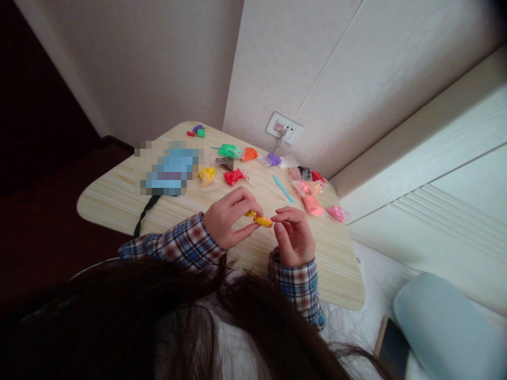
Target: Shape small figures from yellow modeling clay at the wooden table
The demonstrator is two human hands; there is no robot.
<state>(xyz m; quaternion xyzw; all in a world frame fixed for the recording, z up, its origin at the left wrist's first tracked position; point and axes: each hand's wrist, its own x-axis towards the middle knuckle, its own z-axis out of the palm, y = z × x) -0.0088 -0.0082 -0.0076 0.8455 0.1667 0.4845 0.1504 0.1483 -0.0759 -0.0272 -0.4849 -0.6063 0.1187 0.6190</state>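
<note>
The left hand (233, 217) comes in over the near edge of the bench (332, 269), its forearm slanting from the near left corner toward the middle, its back turned up. Its fingers are pinched on a small yellow piece (263, 221), the thumb below and the forefinger arched above. The piece sits out past the fingertips, pointing toward the other hand, above the middle of the bench near its near edge.

The right hand (293, 236) rises more steeply from the near edge, wrist bent so the fingers lean left toward the free end of the piece. They are loosely curled and parted from the thumb, not closed around anything; whether a fingertip touches the piece cannot be told. Both wrists wear plaid sleeves (299, 282).

Just beyond the hands, toward the far edge, a light blue tool (282, 189) lies slanted. A red packet (233, 177) and a yellow packet (207, 175) lie beyond the left hand, with a green packet (230, 151) nearer the far edge. A coral packet (312, 204) lies toward the far right corner, a pink one (338, 213) close to the right edge.
</note>
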